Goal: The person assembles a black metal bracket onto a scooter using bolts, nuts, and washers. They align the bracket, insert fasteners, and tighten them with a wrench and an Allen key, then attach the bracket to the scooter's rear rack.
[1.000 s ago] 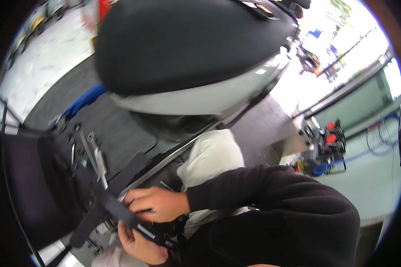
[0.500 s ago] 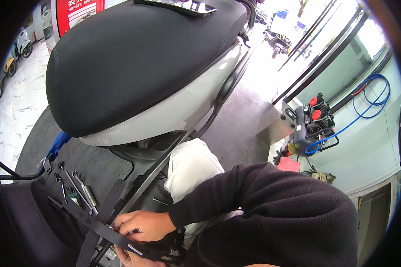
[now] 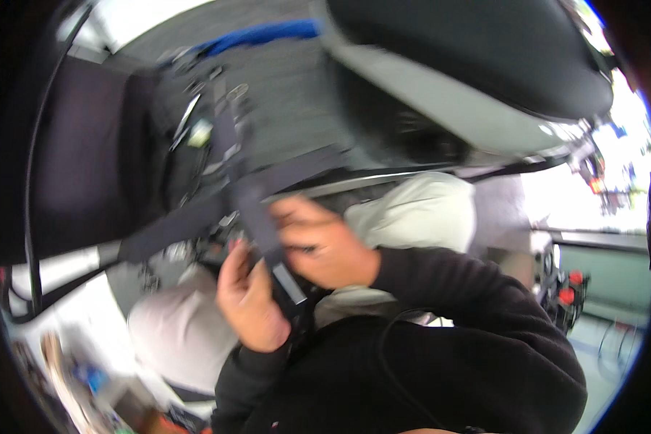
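Observation:
A black cross-shaped bracket [image 3: 255, 210] of flat bars lies across the floorboard edge of a scooter, its near end pointing toward me. My right hand [image 3: 329, 246] is closed at the bracket's right edge, fingers curled against the long bar. On the other side, my left hand [image 3: 253, 300] has its thumb and fingers bent together close under the bar; motion blur hides what they pinch. A silver strip [image 3: 289, 283] shows on the bar's near end. Small metal bits sit near the left fingertips, too smeared to name.
Blurred tools [image 3: 188, 119] lie on the grey floorboard [image 3: 289, 94] beyond the bracket. The scooter's black seat [image 3: 470, 50] rises at upper right, its dark front panel [image 3: 79, 159] at left. A blue cloth [image 3: 260, 35] lies at the far edge. My knees [image 3: 419, 210] flank the work.
The view has swung down and left, so the bracket and both hands now appear nearer the middle. My left hand, mostly hidden under the bracket before, now shows fully. Both hands stay at the bracket.

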A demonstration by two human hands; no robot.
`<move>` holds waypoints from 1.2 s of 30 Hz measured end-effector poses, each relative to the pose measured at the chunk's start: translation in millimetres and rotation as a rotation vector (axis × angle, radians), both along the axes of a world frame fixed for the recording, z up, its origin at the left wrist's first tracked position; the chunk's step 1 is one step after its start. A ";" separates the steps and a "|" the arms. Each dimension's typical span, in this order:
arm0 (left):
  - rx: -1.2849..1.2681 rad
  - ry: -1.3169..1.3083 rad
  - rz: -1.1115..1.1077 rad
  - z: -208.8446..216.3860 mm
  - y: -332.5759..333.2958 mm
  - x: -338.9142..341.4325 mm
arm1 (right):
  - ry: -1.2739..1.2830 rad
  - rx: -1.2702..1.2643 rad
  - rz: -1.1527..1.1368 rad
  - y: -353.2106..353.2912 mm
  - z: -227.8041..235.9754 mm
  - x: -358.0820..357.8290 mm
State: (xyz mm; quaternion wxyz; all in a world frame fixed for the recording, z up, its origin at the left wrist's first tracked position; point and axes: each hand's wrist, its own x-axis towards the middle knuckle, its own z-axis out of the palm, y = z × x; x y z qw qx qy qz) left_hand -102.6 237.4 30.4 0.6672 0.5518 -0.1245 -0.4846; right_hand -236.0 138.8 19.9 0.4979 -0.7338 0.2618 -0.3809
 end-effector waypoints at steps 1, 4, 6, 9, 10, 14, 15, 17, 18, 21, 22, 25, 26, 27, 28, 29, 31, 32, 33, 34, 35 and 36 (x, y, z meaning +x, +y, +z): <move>-0.033 0.064 0.019 -0.6 0.3 -1.5 | 0.045 0.046 0.010 0.4 1.7 0.1; -0.099 0.140 0.009 8.0 1.7 -1.2 | 0.033 0.116 0.053 2.0 9.8 1.6; -0.103 0.227 0.020 15.5 0.7 -0.7 | 0.099 0.149 0.050 2.9 13.8 2.4; -0.097 0.273 -0.026 19.4 -2.7 3.2 | 0.148 0.050 -0.008 2.8 11.5 5.7; -0.099 0.274 -0.029 18.9 -3.6 4.0 | 0.121 0.184 -0.028 4.5 9.7 7.7; -0.101 0.306 -0.045 14.2 0.9 5.3 | -0.030 0.362 -0.038 8.0 8.4 9.4; -0.126 0.307 -0.050 12.8 2.0 5.6 | 0.049 0.288 -0.018 7.9 9.8 8.2; -0.107 0.298 -0.057 10.3 2.4 7.1 | 0.215 0.141 0.010 5.0 12.9 4.0; -0.118 0.317 -0.060 9.2 3.0 8.7 | 0.161 0.143 0.060 3.6 11.9 3.0; -0.114 0.340 -0.041 8.2 3.7 9.1 | 0.138 0.053 0.067 0.6 6.1 -0.2; -0.106 0.341 -0.031 7.8 3.5 9.3 | 0.112 0.102 0.032 0.9 3.0 -0.3; -0.116 0.306 -0.040 6.5 3.8 11.7 | 0.058 0.185 -0.038 4.7 -2.8 0.5; -0.107 0.319 -0.031 6.9 4.1 11.0 | 0.058 0.169 -0.042 6.3 -2.9 1.2; -0.099 0.331 -0.022 7.5 4.2 9.6 | 0.057 0.153 -0.046 7.5 -1.9 1.7; -0.090 0.343 -0.012 8.1 4.4 9.0 | 0.094 0.109 -0.026 7.2 -0.1 2.0; -0.087 0.352 -0.017 8.4 4.5 8.8 | 0.130 0.065 -0.006 6.3 2.1 2.1; -0.074 0.371 -0.026 9.0 4.6 8.6 | 0.174 0.014 0.017 5.1 5.8 2.8; -0.078 0.357 -0.024 9.0 4.3 8.3 | 0.183 0.008 0.019 4.5 7.1 2.8; -0.076 0.345 -0.021 8.8 4.0 7.8 | 0.191 0.002 0.022 4.2 7.9 2.5; -0.075 0.335 -0.018 8.5 3.8 7.5 | 0.188 0.026 0.011 4.1 8.1 2.3; -0.076 0.337 -0.019 8.1 3.6 7.3 | 0.184 0.051 -0.001 4.1 7.8 2.4; -0.078 0.342 -0.020 7.4 3.7 7.0 | 0.181 0.076 -0.012 5.1 6.9 2.2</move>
